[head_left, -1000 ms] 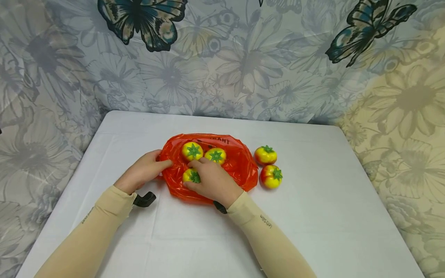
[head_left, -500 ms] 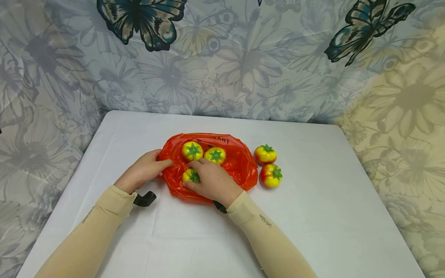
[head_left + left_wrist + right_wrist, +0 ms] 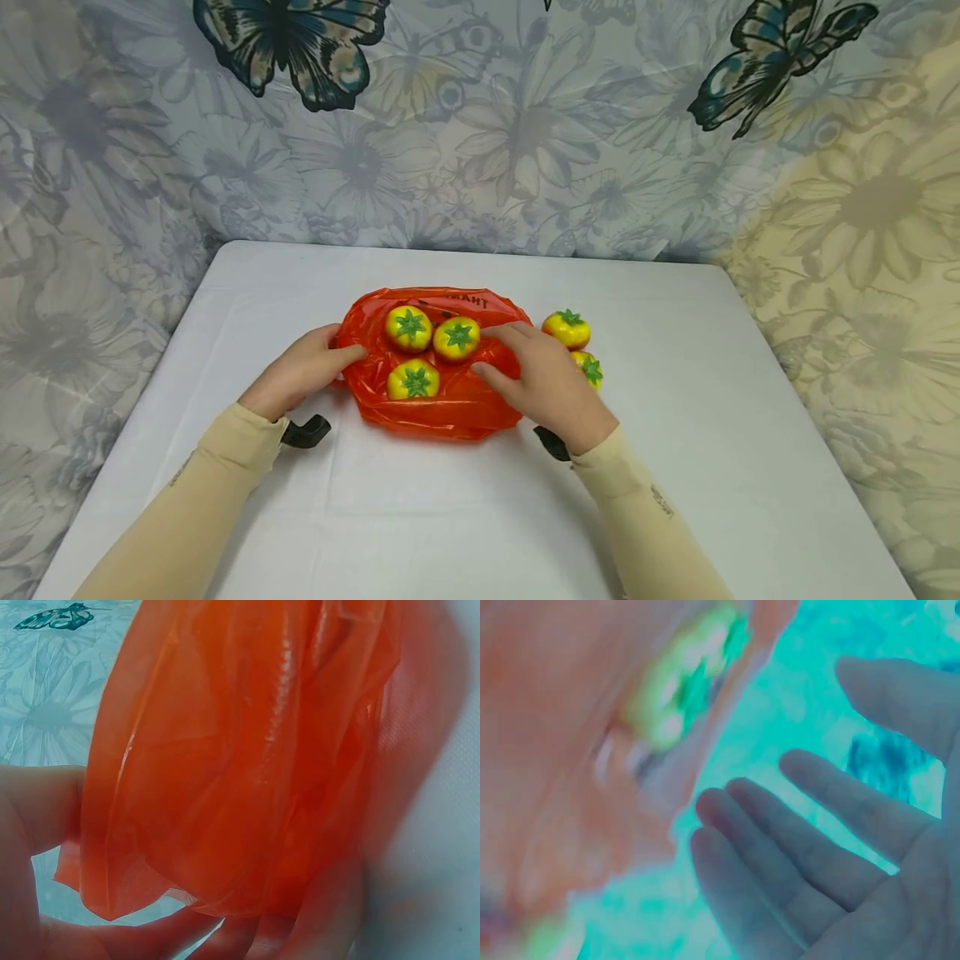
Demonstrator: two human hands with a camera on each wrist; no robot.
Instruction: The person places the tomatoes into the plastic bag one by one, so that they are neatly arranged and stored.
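A red plastic bag (image 3: 442, 419) lies open on the table, with three round yellow fruits inside, tomato-like with green star-shaped tops: one at the back left (image 3: 408, 328), one beside it (image 3: 457, 338) and one in front (image 3: 414, 380). My left hand (image 3: 300, 372) holds the bag's left rim, thumb over the inner side; the left wrist view has its fingers under the red film (image 3: 217, 750). My right hand (image 3: 551, 375) hovers over the bag's right edge, and its fingers spread with nothing in them in the right wrist view. Right of the bag, two more such fruits (image 3: 567, 329) (image 3: 590, 368) lie close together, the nearer partly hidden by my right hand.
The white-covered table (image 3: 420, 517) spreads in front of and around the bag. Behind it stands a wall (image 3: 487, 167) patterned with flowers and butterflies. Black wrist-worn pieces (image 3: 307, 432) show at both wrists.
My right hand has let go of the front fruit inside the bag and moved right, to the bag's right edge. My left hand stays at the left rim. The head view has shifted slightly.
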